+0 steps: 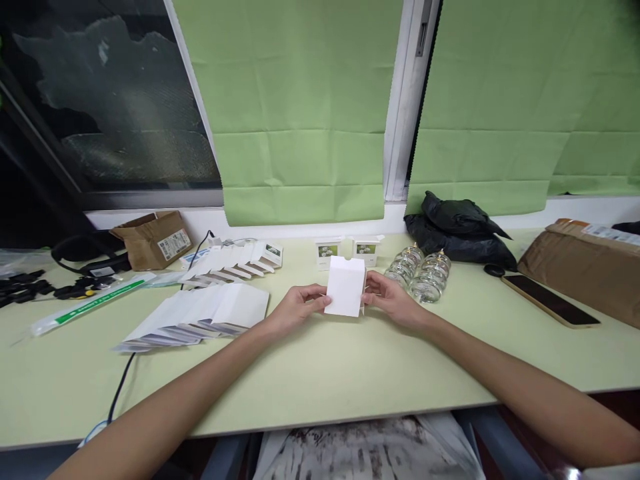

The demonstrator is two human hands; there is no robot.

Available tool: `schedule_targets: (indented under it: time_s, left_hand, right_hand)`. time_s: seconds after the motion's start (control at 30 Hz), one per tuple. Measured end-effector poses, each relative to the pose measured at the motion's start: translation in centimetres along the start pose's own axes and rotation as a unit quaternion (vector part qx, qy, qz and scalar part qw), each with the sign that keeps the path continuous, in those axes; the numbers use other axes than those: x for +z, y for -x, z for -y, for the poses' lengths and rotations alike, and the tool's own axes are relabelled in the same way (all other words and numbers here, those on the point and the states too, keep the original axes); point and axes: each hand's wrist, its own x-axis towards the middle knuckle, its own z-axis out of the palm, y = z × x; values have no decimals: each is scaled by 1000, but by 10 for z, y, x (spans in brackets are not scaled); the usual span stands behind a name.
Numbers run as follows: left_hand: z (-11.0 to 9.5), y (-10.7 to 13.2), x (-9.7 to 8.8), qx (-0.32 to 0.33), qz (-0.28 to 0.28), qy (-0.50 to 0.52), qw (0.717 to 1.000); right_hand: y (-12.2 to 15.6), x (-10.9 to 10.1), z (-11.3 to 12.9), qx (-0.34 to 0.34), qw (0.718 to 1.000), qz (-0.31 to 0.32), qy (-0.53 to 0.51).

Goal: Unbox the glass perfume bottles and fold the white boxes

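Note:
A small white folding carton (pixel 345 287) with a notched top edge is held upright above the table, its plain side facing me. My left hand (pixel 305 301) pinches its left edge between thumb and fingers. On the opposite edge, my right hand (pixel 393 300) is closed in the same way. Behind the carton stand two white boxes with green printed pictures, a left box (pixel 323 252) and a right box (pixel 367 250). Clear glass bottles with gold tops (pixel 431 277) lie in two rows just right of my right hand. Flattened white cartons (pixel 200 313) lie fanned out left of my left hand.
More white boxes (pixel 240 260) lie behind the flattened cartons. An open cardboard box (pixel 155 240) and a green-white plastic packet (pixel 95 303) are at left. A black plastic bag (pixel 460 230), a phone (pixel 550 300) and a large brown package (pixel 585 267) occupy the right. A black cable (pixel 123 387) crosses the table's left.

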Motion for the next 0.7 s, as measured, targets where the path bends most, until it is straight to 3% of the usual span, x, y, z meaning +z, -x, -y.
schedule_targets:
  time_s: [0.37, 0.7]
  left_hand:
    - [8, -2, 5, -24, 6, 51, 998]
    - [7, -1, 5, -18, 3, 50, 999]
  right_hand:
    - [-2, 0, -6, 16, 997, 10, -78]
    - [2, 5, 9, 28, 998, 19, -52]
